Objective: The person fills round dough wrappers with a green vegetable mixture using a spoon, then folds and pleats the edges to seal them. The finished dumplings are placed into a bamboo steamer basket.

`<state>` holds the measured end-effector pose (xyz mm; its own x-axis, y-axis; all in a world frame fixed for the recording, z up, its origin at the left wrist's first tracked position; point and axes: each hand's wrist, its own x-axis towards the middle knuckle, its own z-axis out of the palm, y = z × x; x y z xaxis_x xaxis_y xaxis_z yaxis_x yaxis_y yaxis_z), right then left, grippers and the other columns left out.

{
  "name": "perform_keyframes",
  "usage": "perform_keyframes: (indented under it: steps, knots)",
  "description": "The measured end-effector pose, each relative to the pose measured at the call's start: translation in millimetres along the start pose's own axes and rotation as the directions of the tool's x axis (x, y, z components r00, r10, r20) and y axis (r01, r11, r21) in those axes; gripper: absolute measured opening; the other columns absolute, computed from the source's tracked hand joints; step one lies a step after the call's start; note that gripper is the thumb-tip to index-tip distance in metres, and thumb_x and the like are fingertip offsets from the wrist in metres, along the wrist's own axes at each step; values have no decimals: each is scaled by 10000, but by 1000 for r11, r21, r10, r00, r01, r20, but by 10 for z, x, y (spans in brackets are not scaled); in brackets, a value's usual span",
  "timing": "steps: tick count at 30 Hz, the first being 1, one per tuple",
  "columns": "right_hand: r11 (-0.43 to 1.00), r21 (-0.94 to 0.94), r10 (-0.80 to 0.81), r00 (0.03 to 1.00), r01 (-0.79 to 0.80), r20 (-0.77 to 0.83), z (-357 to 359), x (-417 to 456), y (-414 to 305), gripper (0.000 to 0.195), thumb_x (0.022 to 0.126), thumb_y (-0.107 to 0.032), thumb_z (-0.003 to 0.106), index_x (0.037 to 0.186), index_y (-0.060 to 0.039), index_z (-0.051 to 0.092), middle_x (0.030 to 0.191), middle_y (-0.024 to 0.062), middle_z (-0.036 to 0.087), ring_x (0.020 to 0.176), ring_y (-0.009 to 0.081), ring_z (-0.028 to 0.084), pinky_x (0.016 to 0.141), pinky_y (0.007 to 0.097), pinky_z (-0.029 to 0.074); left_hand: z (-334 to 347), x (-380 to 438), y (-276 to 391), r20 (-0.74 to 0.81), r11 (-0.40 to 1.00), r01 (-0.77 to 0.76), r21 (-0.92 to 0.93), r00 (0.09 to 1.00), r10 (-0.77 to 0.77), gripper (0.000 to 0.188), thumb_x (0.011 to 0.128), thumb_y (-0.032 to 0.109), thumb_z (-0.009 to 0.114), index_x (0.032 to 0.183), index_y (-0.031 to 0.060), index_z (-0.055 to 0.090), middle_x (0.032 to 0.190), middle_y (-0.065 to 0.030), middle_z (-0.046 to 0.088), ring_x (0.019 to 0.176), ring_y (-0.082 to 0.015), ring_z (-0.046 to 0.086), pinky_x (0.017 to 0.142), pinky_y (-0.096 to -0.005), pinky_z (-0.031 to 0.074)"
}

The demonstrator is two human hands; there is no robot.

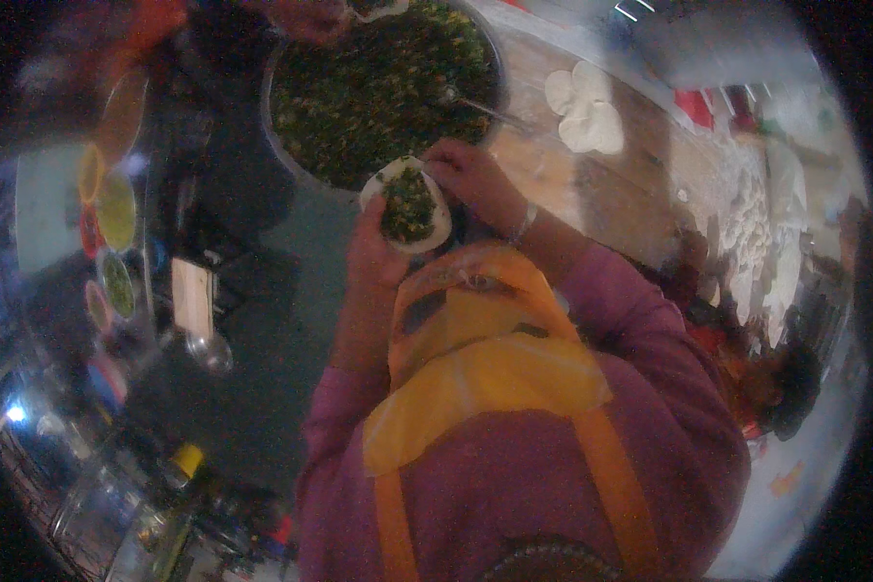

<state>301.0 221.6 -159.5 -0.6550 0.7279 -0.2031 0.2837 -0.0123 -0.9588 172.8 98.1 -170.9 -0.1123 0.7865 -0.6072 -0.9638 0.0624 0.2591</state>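
Note:
A round dough wrapper (440,227) with chopped green filling (409,204) heaped on it rests in my left hand (378,247). My left fingers hold it from the left side and below. At its upper right edge, the fingers of my right hand (473,174) pinch the dough. Just beyond both hands stands a wide, round metal bowl (280,156) full of chopped green filling (378,94). A utensil with a thin metal handle (491,111) sticks into that filling and leans over the bowl's right rim.
Several flat dough rounds (589,109) overlap on the wooden table (542,171). Whitish dough pieces (746,211) lie farther right. Another person's hand (313,18) is above the bowl's far side, near another filled wrapper (378,7). A wooden stool (192,295) and colored basins (116,211) are left.

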Motion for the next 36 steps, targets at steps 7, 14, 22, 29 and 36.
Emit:
perform_keyframes:
  steps: [7,14,22,29,36]
  knots:
    - [974,-77,-217,976,215,-16,-9,-50,107,87,820,-111,556,869,-39,553,764,30,559,693,94,490,625,259,435,141,-121,52,55,979,-15,202,998,4,377,884,156,435,1240,35,402,1183,-125,505,1077,-259,513,925,-419,422]
    - [964,-84,-254,967,253,-1,15,-107,156,170,793,-156,596,922,-63,536,810,97,557,739,241,565,658,364,466,299,-223,97,-78,909,-22,416,995,60,371,864,114,438,1223,22,430,1133,-109,531,1031,-225,533,897,-369,437]
    - [988,68,-131,983,141,-132,220,-63,166,129,826,-171,575,902,-70,550,814,111,563,771,251,579,653,355,464,362,-279,149,-36,653,-90,752,983,178,371,841,129,494,1195,23,465,1071,-87,553,954,-183,537,822,-314,443]
    - [927,-241,-305,951,287,-40,168,-87,16,113,815,-163,579,848,-55,574,778,91,579,736,210,567,640,331,463,275,-257,152,-63,667,-61,742,985,160,340,845,143,492,1162,21,492,1050,-84,562,942,-181,541,818,-321,440]
    - [983,-129,-140,989,133,-42,259,-101,-22,149,799,-188,589,874,-61,577,839,118,605,726,268,599,651,364,479,313,-331,234,19,451,-93,888,986,164,318,843,170,512,1128,30,527,1049,-76,570,921,-166,537,803,-313,435]
